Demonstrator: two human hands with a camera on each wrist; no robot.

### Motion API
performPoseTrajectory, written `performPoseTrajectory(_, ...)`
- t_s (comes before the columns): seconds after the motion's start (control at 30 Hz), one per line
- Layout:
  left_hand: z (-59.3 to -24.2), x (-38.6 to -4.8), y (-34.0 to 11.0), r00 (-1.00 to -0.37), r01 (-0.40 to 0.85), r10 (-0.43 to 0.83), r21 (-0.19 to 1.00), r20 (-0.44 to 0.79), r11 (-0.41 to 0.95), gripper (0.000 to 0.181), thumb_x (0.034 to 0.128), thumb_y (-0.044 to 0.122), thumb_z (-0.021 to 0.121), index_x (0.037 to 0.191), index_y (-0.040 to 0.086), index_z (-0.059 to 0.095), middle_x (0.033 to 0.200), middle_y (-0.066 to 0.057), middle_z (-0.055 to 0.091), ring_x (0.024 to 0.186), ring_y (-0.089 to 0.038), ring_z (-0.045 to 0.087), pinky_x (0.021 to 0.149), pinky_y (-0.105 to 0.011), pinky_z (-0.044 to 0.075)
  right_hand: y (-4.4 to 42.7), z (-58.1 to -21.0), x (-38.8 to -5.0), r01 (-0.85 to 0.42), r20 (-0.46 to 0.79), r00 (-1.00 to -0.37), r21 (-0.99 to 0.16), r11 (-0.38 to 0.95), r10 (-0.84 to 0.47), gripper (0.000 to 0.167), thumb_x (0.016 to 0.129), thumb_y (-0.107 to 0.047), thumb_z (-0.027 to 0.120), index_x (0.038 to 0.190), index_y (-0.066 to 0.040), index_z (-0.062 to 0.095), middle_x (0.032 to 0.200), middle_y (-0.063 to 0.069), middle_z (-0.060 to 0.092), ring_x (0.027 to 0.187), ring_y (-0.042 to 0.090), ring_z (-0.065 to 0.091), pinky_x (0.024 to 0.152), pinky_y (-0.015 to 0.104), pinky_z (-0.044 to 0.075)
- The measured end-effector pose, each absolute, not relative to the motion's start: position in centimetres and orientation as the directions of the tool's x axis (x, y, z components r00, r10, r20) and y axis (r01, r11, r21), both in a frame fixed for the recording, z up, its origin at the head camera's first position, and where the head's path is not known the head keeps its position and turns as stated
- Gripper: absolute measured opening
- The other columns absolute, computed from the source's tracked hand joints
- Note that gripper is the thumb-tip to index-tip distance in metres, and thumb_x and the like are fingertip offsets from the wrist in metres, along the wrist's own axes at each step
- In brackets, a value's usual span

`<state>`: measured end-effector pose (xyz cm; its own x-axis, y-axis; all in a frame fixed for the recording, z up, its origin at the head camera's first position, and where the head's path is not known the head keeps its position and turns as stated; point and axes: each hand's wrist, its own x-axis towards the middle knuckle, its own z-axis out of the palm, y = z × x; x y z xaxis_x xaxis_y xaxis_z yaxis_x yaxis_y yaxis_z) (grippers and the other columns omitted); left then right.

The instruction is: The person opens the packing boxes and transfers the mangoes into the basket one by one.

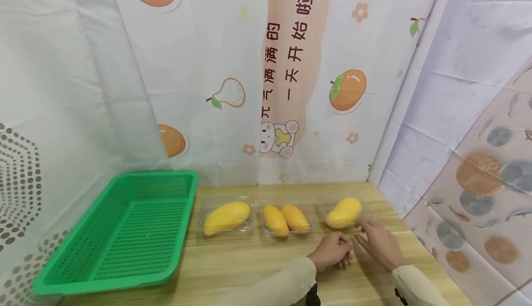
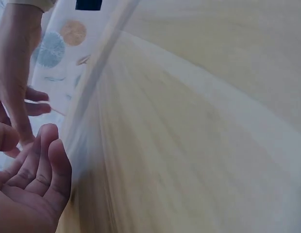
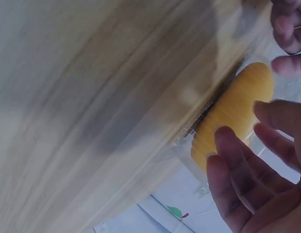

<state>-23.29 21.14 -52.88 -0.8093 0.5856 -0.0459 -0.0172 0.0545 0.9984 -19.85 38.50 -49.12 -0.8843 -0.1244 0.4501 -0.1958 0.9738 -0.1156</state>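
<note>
On the wooden table, a yellow mango lies in a clear plastic box [image 1: 344,213], the rightmost of three boxes. My right hand [image 1: 379,245] is at that box's near right corner, fingers loosely bent; contact with it cannot be told. In the right wrist view the right hand [image 3: 259,179] shows parted fingers in front of the mango [image 3: 233,109], with nothing held. My left hand [image 1: 331,250] is just left of the right one, nearer me, above the table. The left wrist view shows the left hand [image 2: 31,189] with loosely bent fingers and nothing in them.
A green plastic basket [image 1: 143,239] stands at the left. The middle box holds two mangoes [image 1: 286,219], and the left box holds one long mango [image 1: 226,217]. A printed curtain [image 1: 232,125] hangs behind the table, another [image 1: 478,158] along the right side.
</note>
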Motion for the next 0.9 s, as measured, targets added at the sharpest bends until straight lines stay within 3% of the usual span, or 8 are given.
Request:
performPoseTrajectory(0.17, -52.9, -24.0, 21.7, -0.821, -0.059, 0.57, 0.998, -0.043, -0.009, 0.008, 0.1057, 0.018, 0.058, 0.102, 0.012, 0.058, 0.073, -0.01, 0.068, 0.049, -0.013, 0.055, 0.044, -0.024, 0.043, 38.2, -49.3, -20.2, -0.2, 0.449, -0.884, -0.114, 0.973, -0.129, 0.024, 0.082, -0.007, 0.084, 0.102, -0.01, 0.071, 0.096, 0.008, 0.069, 0.065, 0.018, 0.062, 0.052, 0.035, 0.049)
performPoseTrajectory(0.37, -52.9, -24.3, 21.9, -0.815, -0.101, 0.576, 0.994, -0.064, -0.033, 0.009, 0.1074, 0.018, 0.054, 0.103, 0.01, 0.057, 0.075, -0.012, 0.069, 0.048, -0.013, 0.055, 0.043, -0.023, 0.044, 38.1, -49.2, -20.6, -0.196, 0.517, -0.847, -0.091, 0.976, -0.121, 0.031, 0.082, -0.006, 0.084, 0.109, -0.008, 0.068, 0.09, 0.008, 0.068, 0.053, 0.011, 0.052, 0.044, 0.028, 0.041)
performPoseTrajectory(0.6, -52.7, -24.3, 22.6, -0.816, -0.091, 0.576, 0.995, -0.056, -0.033, 0.017, 0.1085, 0.02, 0.052, 0.109, 0.006, 0.06, 0.077, -0.013, 0.07, 0.05, -0.014, 0.058, 0.046, -0.026, 0.049, 37.9, -49.0, -21.0, -0.186, 0.496, -0.86, -0.078, 0.98, -0.124, 0.021, 0.083, -0.009, 0.083, 0.102, -0.009, 0.073, 0.09, 0.007, 0.068, 0.062, 0.018, 0.062, 0.047, 0.031, 0.046)
performPoseTrajectory(0.9, -52.4, -24.3, 23.7, -0.794, -0.111, 0.606, 0.992, -0.055, -0.055, 0.028, 0.1099, 0.014, 0.045, 0.096, 0.002, 0.067, 0.074, -0.009, 0.069, 0.052, -0.014, 0.058, 0.049, -0.027, 0.052, 38.3, -48.9, -21.1, -0.195, 0.488, -0.86, -0.045, 0.98, -0.149, 0.017, 0.082, -0.011, 0.086, 0.092, -0.014, 0.073, 0.086, 0.001, 0.062, 0.058, 0.012, 0.055, 0.046, 0.028, 0.043)
